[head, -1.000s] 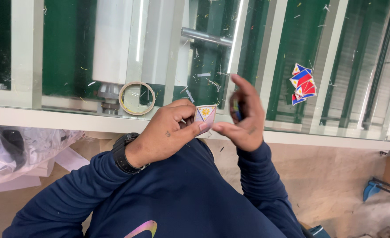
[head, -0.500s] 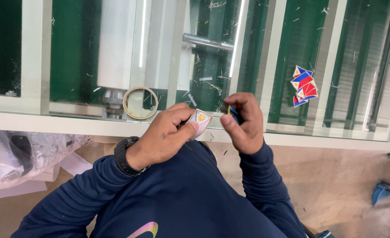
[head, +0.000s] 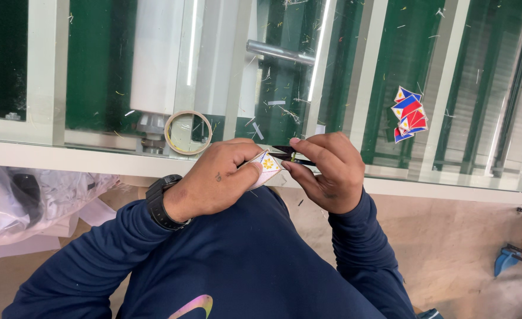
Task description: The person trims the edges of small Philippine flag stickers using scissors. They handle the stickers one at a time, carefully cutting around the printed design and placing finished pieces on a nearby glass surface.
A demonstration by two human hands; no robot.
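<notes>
1. Since the earlier frames our right hand has come down from its raised pose and now sits level with our left hand; the two meet in front of our chest, at the near edge of the glass table.
2. Our left hand is clamped on a small patch, white-edged with a yellow sun on it, pinched between thumb and forefinger. Held by its near edge, it presents its far edge toward the right hand.
3. Our right hand is closed round small dark snips; their tip points at the patch and lies just beside its upper edge. We cannot tell whether the blades touch it. We judge that the pinch steadies the piece so an edge or loose thread can be trimmed close.
4. Just beyond the left hand a ring of tape lies flat on the glass, within easy reach.
5. Well to the right of the hands, a small stack of red, blue and white patches rests on the glass, apart from the one in hand, probably kept separate as a pile.
6. Thin clippings are scattered over the glass beyond the hands.
7. To the left of our left sleeve, below the table, lies crumpled clear plastic wrap.
</notes>
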